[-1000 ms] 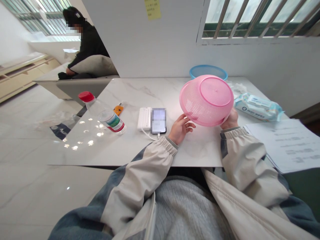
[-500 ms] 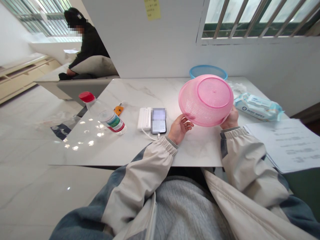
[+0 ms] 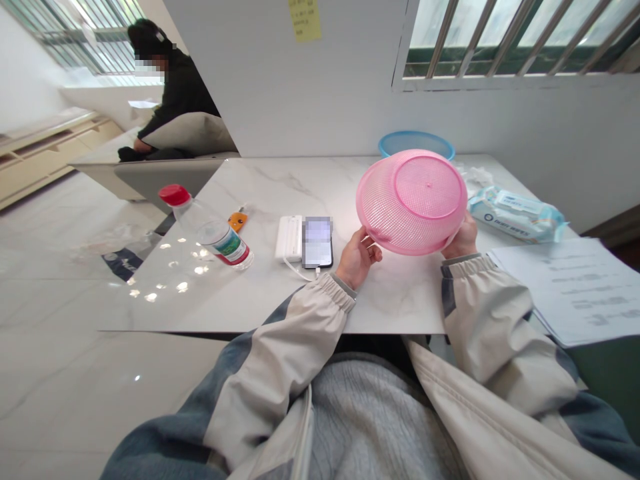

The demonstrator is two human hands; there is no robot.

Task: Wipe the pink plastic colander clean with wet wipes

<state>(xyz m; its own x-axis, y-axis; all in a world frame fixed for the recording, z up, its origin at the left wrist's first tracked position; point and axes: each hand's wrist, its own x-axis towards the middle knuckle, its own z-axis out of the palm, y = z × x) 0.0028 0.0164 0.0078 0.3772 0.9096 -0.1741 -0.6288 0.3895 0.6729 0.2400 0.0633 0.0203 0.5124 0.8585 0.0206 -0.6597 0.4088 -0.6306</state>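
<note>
Between my hands a pink mesh plastic basket (image 3: 385, 200) is held up over the table, tilted so that its round base faces me. My left hand (image 3: 357, 259) grips the lower left of its rim, with some fingers curled below. At the lower right, my right hand (image 3: 464, 239) holds the rim; part of its fingers is hidden behind the basket. A blue basket (image 3: 417, 145) stands just behind the pink one, against the wall, its lower part covered from view.
On the white marbled table (image 3: 280, 300) are a red-capped bottle (image 3: 233, 248), an orange key case (image 3: 238, 221), a power bank (image 3: 289, 239) cabled to a phone (image 3: 318, 243), a wipes pack (image 3: 517, 215) and papers (image 3: 575, 287). A person in black (image 3: 185, 83) sits at far left.
The fingers of my left hand have curled in slightly beneath the rim. The pink basket stays nearly in the same place and tilt.
</note>
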